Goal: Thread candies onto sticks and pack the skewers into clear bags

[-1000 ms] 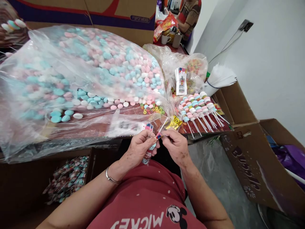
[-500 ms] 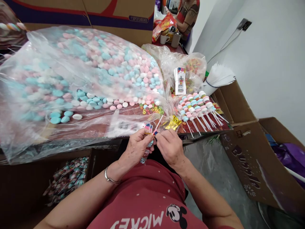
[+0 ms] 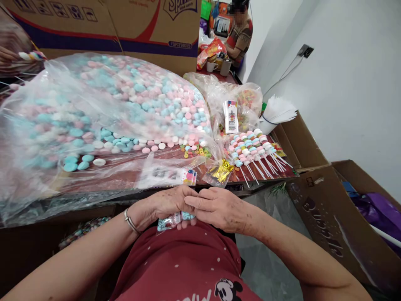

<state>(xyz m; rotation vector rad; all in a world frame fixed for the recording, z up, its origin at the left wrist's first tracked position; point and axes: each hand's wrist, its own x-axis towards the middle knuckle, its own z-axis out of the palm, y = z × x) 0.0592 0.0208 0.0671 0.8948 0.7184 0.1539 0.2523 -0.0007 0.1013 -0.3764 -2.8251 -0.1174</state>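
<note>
Low in front of my shirt, my left hand (image 3: 172,201) is wrapped round a marshmallow skewer in a printed clear bag (image 3: 173,220). Blue and pink pieces show through the plastic below my fingers. My right hand (image 3: 223,209) is closed against the fingertips of my left hand, over one end of the bag. Whatever its fingers pinch is hidden, and so is the stick. Just beyond my hands, on the table edge, lie gold twist ties (image 3: 223,170) and a stack of flat printed bags (image 3: 169,176). Several unwrapped marshmallow skewers (image 3: 253,146) lie to the right.
A large clear bag of pink, blue and white marshmallows (image 3: 134,96) covers the table's left. Ring gummies (image 3: 197,151) lie beside it. White sticks stand in a cup (image 3: 268,124). Cardboard boxes (image 3: 322,217) are at right. A person (image 3: 239,39) sits behind; another person's hand (image 3: 9,54) is far left.
Both hands have come down and nearer my body. The wrapped skewer has tipped from steep to nearly level. Its white stick, visible before, is now covered by my hands.
</note>
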